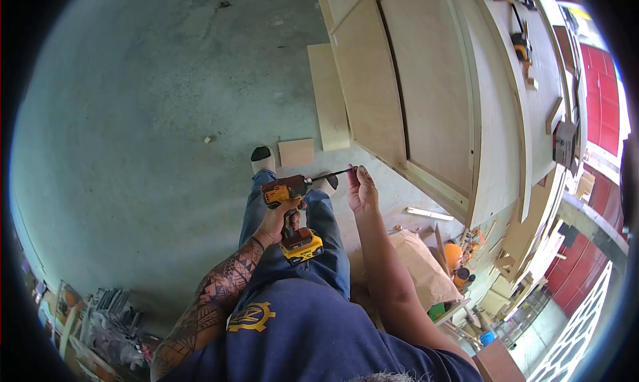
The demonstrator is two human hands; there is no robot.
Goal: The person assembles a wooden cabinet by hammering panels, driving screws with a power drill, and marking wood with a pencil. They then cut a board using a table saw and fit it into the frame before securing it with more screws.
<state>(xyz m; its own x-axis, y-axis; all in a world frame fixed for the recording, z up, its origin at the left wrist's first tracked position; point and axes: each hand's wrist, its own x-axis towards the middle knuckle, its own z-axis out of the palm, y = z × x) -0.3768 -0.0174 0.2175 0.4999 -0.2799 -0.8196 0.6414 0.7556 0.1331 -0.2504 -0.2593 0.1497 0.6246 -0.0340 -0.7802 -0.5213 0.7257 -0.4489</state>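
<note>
My left hand (274, 223) is wrapped round the handle of a yellow and black cordless impact driver (283, 191) with a yellow battery at its base. From its nose a long dark driver bit (331, 175) points right. At the bit's far end, my right hand (363, 190) is closed in a pinch, thumb and fingertips together. Whether the fingertips hold the bit itself or a small screw on it is too small to tell. The driver hangs in the air over my legs, apart from the wooden cabinet (426, 82) on the right.
Plywood offcuts (296, 153) and a longer board (328, 96) lie on the concrete floor (153, 116) near my feet. Another power tool (522, 47) rests on the cabinet. A brown paper sack (423, 262) and scraps are at lower right, plastic-wrapped material (113, 322) at lower left.
</note>
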